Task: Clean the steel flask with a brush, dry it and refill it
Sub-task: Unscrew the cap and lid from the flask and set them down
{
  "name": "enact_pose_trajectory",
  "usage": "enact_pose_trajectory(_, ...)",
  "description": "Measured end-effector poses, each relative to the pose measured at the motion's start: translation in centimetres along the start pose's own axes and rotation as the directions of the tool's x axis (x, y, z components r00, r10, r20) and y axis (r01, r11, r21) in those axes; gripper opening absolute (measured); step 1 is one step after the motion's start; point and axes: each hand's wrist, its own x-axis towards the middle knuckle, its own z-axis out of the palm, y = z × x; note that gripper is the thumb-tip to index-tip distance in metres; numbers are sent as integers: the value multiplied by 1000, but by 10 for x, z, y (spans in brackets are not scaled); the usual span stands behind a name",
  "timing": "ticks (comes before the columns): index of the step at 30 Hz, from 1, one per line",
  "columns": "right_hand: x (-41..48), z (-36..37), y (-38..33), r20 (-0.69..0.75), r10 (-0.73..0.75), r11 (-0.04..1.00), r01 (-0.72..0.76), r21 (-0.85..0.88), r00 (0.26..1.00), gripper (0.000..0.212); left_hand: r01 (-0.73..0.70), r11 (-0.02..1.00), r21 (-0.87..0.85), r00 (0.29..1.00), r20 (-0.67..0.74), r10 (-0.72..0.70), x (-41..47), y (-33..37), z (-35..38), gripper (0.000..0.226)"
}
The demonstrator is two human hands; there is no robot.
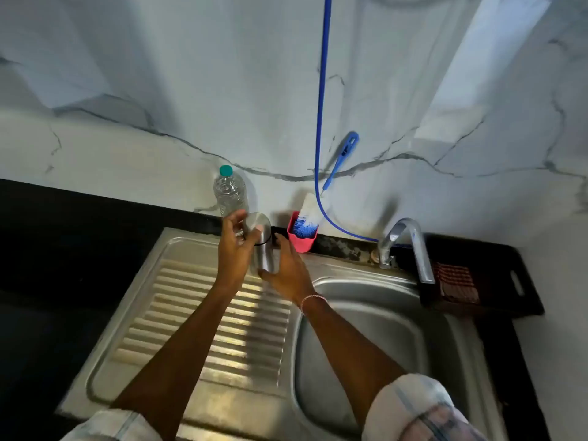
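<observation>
The steel flask stands upright at the back of the sink's ribbed drainboard. My left hand grips its round steel cap from the left, fingers curled over the top. My right hand holds the flask's body from the right and below. A blue and white bottle brush stands head-down in a pink cup just right of the flask, its blue handle leaning against the wall.
A clear plastic water bottle with a green cap stands behind the flask. The sink basin lies to the right, under a steel tap. A blue hose hangs down the marble wall. A black tray holds a folded cloth.
</observation>
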Motion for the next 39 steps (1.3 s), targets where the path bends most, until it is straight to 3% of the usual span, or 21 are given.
enact_pose_trajectory(4,25,9,-16,-51,17,995,-12,102,999,81,-66,962,267,997,52,54,13,-11,3,72)
enact_pose_trajectory(7,29,10,-12,-75,-5,996,12,90,997,67,-129,948,290,990,85,109,19,-17,-3,72)
enact_pose_trajectory(10,15,-1,-6,-80,-66,996,70,53,995,67,-181,936,301,977,167,135,12,-11,-5,71)
enact_pose_trajectory(14,-24,-34,-13,-80,-21,959,43,281,997,76,-235,955,179,953,234,190,-16,20,4,71)
enact_pose_trajectory(17,-62,-75,-21,56,-8,836,-24,548,998,67,-209,978,-21,925,320,204,-42,60,20,65)
enact_pose_trajectory(20,-107,-118,-25,222,-135,693,-68,718,966,56,-145,971,-189,878,428,214,-68,101,38,60)
enact_pose_trajectory(23,-150,-152,-32,312,-282,549,-114,828,907,59,4,940,-340,793,574,204,-91,136,64,68)
enact_pose_trajectory(26,-187,-175,-37,375,-390,428,-195,883,841,68,250,864,-438,553,796,244,-113,165,89,68)
enact_pose_trajectory(28,-206,-186,-36,374,-409,377,-219,900,833,66,303,857,-417,460,851,252,-126,180,103,59)
enact_pose_trajectory(32,-232,-202,-27,265,-314,432,-111,895,912,61,265,869,-418,516,823,238,-156,188,124,37)
enact_pose_trajectory(39,-259,-214,-24,115,-220,576,34,817,969,45,196,871,-451,621,744,245,-190,188,136,33)
